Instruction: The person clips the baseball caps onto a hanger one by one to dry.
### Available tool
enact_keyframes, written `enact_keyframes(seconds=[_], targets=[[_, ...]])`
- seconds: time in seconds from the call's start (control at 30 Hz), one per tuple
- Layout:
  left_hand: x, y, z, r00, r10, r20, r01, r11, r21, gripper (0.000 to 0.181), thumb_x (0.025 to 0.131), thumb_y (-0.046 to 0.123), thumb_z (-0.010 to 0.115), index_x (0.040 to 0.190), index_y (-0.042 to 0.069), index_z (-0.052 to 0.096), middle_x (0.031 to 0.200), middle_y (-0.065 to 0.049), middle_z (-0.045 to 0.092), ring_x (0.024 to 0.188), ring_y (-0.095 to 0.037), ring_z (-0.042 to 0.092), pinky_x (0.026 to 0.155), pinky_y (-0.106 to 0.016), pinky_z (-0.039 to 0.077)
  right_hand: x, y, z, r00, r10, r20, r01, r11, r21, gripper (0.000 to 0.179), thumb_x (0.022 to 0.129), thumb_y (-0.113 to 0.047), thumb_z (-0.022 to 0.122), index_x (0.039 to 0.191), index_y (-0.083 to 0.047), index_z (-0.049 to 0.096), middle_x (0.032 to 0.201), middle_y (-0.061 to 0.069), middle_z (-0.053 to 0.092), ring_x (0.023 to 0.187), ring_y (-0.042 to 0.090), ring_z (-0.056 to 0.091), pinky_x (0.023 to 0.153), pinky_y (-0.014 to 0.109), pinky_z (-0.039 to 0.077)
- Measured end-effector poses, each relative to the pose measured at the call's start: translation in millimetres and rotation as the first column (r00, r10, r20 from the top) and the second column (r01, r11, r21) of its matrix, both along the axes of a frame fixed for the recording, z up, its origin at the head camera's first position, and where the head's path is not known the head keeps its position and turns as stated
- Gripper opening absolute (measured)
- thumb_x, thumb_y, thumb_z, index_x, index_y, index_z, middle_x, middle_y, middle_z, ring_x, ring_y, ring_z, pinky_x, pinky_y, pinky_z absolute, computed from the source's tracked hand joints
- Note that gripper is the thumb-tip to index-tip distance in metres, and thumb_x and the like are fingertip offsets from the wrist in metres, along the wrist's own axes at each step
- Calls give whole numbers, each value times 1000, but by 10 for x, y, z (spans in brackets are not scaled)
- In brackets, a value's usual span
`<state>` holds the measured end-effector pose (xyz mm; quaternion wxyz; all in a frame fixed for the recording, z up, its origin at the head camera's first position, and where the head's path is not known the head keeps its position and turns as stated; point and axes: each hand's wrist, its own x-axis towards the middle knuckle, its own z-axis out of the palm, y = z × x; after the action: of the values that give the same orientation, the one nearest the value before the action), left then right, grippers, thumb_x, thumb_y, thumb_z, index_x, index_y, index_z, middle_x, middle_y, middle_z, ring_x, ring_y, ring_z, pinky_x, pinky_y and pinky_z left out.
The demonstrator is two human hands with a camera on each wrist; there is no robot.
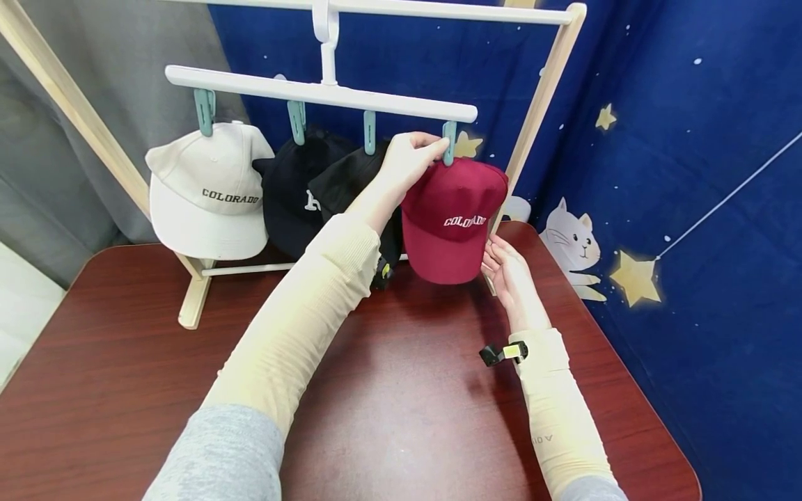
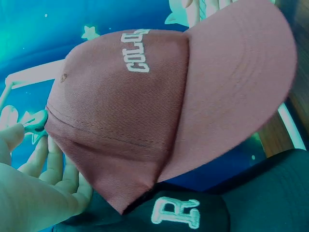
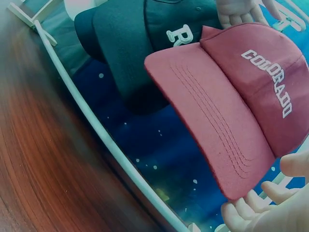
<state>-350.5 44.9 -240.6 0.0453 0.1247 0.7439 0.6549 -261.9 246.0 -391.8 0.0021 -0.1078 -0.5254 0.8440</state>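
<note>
A dark red baseball cap [image 1: 457, 209] lettered COLORADO hangs from the rightmost teal clip [image 1: 449, 142] of a white hanger bar [image 1: 326, 92]. My left hand [image 1: 410, 160] is at that clip, pinching it with thumb and fingers just above the cap's crown. In the left wrist view its other fingers [image 2: 53, 162] are spread behind the cap's edge. Beside the cap's right side is my right hand [image 1: 510, 278], its fingers loosely extended close to the brim [image 3: 231, 179]; whether they touch it is unclear.
Left of the red cap, a white cap [image 1: 209, 195] and two dark caps, one a black cap [image 1: 294, 209], hang from other clips. A wooden stand [image 1: 545, 97] carries the hanger on a brown table [image 1: 401, 417]. Behind it hangs a blue starry curtain [image 1: 708, 209].
</note>
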Motion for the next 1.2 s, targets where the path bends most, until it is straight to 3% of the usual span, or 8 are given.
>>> enact_keyframes(seconds=[0.1, 0.13, 0.23, 0.47, 0.6, 0.77, 1.03, 1.2], targets=[[27, -14, -30, 999, -11, -36, 9, 999, -33, 34, 94, 25, 63, 122, 6, 64, 113, -5, 65, 98, -15, 59, 83, -21, 48, -33, 43, -99, 1000, 7, -24, -7, 1000, 28, 48, 105, -12, 32, 151, -4, 22, 149, 16, 34, 121, 16, 50, 92, 24, 42], [36, -20, -40, 999, -13, -50, 11, 999, -44, 35, 94, 25, 63, 123, 6, 63, 115, -5, 65, 100, -15, 60, 85, -21, 47, -93, 106, -207, 998, 23, -55, -25, 1000, -19, 47, 104, -11, 38, 149, -5, 28, 145, 17, 39, 118, 17, 53, 89, 25, 44], [55, -37, -66, 995, -10, -98, 3, 997, -73, 37, 94, 25, 62, 126, 6, 62, 118, -6, 64, 104, -14, 60, 87, -20, 46, -111, 132, -269, 997, 36, -65, -37, 999, -21, 47, 103, -12, 43, 148, -6, 32, 141, 16, 45, 110, 14, 57, 84, 23, 46], [62, -74, -145, 971, 0, -237, -29, 992, -120, 37, 94, 23, 62, 126, 5, 62, 122, -6, 64, 109, -10, 59, 89, -16, 43, 13, 23, -69, 999, 2, 33, -1, 1000, -24, 47, 105, -12, 34, 151, -7, 25, 141, 14, 40, 122, 18, 48, 88, 23, 44], [59, -102, -184, 966, 7, -260, -42, 991, -126, 37, 94, 22, 62, 127, 5, 62, 123, -5, 63, 111, -9, 58, 90, -15, 42, 30, 24, -32, 998, 10, 60, -7, 999, -49, 48, 105, -11, 33, 152, -7, 23, 146, 16, 35, 113, 14, 53, 88, 23, 45], [72, -137, -227, 958, 16, -286, -54, 990, -127, 35, 94, 19, 62, 126, 4, 62, 123, -5, 63, 112, -11, 57, 90, -14, 42, 1, 38, -83, 998, 9, 58, -9, 1000, -5, 48, 106, -12, 29, 152, -6, 20, 152, 18, 26, 119, 15, 49, 99, 27, 38], [117, -181, -305, 947, 7, -321, -48, 992, -120, 34, 94, 17, 61, 127, 5, 62, 125, -5, 62, 113, -10, 55, 90, -14, 40, 16, 53, -96, 997, 8, 77, -7, 1000, -17, 44, 105, -12, 32, 149, -7, 28, 135, 11, 44, 108, 13, 55, 90, 23, 45], [150, -214, -357, 937, 8, -350, -55, 991, -124, 33, 94, 16, 61, 126, 6, 62, 125, -5, 62, 111, -10, 56, 90, -15, 41, 32, 75, -118, 997, 15, 69, -17, 1000, 23, 46, 106, -12, 30, 151, -4, 24, 144, 14, 38, 112, 13, 54, 92, 25, 43]])
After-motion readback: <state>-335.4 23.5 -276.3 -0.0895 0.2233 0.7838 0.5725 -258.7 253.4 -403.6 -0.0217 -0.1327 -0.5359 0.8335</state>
